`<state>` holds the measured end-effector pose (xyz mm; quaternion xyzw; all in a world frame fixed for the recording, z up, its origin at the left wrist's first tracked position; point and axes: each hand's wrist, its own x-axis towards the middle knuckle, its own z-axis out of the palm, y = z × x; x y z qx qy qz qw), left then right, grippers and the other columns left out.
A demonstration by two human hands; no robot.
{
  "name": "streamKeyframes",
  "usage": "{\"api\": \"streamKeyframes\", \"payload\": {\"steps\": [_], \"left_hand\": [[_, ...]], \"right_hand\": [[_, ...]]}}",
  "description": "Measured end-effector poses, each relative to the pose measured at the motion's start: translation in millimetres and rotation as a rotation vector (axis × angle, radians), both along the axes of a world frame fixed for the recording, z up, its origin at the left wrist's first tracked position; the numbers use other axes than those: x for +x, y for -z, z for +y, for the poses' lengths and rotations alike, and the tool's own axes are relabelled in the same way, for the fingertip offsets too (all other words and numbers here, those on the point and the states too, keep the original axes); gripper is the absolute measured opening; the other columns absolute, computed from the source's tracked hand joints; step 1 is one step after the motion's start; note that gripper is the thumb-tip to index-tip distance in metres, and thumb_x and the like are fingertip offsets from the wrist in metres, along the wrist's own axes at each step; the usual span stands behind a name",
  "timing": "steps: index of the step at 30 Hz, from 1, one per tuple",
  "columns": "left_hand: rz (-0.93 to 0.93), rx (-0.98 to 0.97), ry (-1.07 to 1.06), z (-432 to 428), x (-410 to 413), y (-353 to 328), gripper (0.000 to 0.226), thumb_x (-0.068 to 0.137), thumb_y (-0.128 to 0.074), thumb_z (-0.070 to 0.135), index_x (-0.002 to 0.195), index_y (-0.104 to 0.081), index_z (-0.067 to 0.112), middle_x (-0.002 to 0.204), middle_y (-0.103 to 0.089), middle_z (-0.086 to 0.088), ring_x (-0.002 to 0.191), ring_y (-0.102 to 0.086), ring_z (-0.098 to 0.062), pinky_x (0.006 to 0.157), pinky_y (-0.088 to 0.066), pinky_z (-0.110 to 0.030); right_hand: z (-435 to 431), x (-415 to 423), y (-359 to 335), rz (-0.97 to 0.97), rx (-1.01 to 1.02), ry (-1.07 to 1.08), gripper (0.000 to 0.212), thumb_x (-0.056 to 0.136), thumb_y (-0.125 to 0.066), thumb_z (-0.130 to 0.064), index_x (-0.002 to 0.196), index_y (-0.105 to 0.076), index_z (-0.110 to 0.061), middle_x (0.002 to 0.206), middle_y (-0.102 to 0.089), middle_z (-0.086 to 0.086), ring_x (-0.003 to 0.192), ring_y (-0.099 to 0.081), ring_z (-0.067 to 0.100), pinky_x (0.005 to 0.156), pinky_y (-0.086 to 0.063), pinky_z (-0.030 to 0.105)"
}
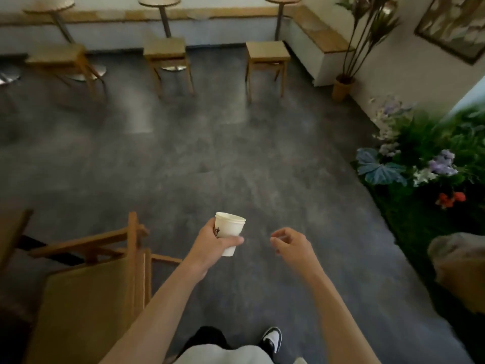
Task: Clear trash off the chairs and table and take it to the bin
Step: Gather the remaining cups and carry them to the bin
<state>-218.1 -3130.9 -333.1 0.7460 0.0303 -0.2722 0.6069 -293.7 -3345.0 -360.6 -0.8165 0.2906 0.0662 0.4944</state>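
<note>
My left hand (211,245) grips a stack of white paper cups (229,228), held upright over the dark grey floor at lower centre. A dark mark shows on the cups' side by my thumb. My right hand (291,243) hovers a short way to the right of the cups, empty, with its fingers loosely curled and apart. No bin is in view.
A wooden chair (86,290) stands close at my lower left. Three wooden stools (266,55) and round pedestal tables (160,1) line the far wall bench. Flower bed and plants (430,164) border the right side, with a potted plant (343,85) in the corner.
</note>
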Motion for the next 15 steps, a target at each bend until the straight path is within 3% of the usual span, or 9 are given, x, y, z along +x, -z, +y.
{"api": "streamKeyframes", "payload": {"steps": [4, 8, 11, 15], "left_hand": [[0.005, -0.001, -0.171, 1.0, 32.5, -7.1, 0.047, 0.073, -0.088, 0.015, 0.112, -0.065, 0.024, 0.1, -0.075, 0.001, 0.083, -0.071, -0.007, 0.067, -0.055, -0.022], [0.057, -0.006, -0.425, 21.1, 74.5, 2.5, 0.047, 0.077, -0.086, 0.008, 0.116, -0.062, 0.015, 0.104, -0.072, -0.007, 0.088, -0.068, -0.016, 0.074, -0.057, -0.033], [0.094, -0.017, -0.563, 34.7, 111.8, 18.2, 0.046, 0.077, -0.085, 0.005, 0.116, -0.062, 0.011, 0.105, -0.071, -0.011, 0.09, -0.067, -0.021, 0.079, -0.057, -0.043], [0.131, -0.066, -0.664, 54.0, 182.1, 32.1, 0.042, 0.078, -0.083, 0.006, 0.114, -0.062, 0.012, 0.101, -0.069, -0.011, 0.089, -0.067, -0.026, 0.071, -0.054, -0.043]], "right_hand": [[-9.6, 80.8, -3.2, -0.021, 0.019, -0.162, 0.013, 0.09, -0.071, -0.025, 0.081, -0.07, -0.035, 0.083, -0.075, -0.004, 0.079, -0.073, 0.018, 0.078, -0.06, 0.036], [4.4, 171.4, 0.1, -0.013, 0.023, -0.377, 0.012, 0.088, -0.071, -0.025, 0.082, -0.069, -0.035, 0.089, -0.076, 0.001, 0.089, -0.074, 0.022, 0.086, -0.061, 0.047], [17.8, 233.6, 4.3, -0.012, 0.004, -0.502, 0.017, 0.089, -0.071, -0.022, 0.081, -0.068, -0.036, 0.085, -0.075, -0.001, 0.085, -0.074, 0.021, 0.086, -0.06, 0.042], [35.1, 320.6, 6.3, 0.017, -0.042, -0.596, 0.014, 0.09, -0.07, -0.025, 0.083, -0.068, -0.037, 0.089, -0.076, -0.003, 0.082, -0.073, 0.019, 0.08, -0.058, 0.032]]}}
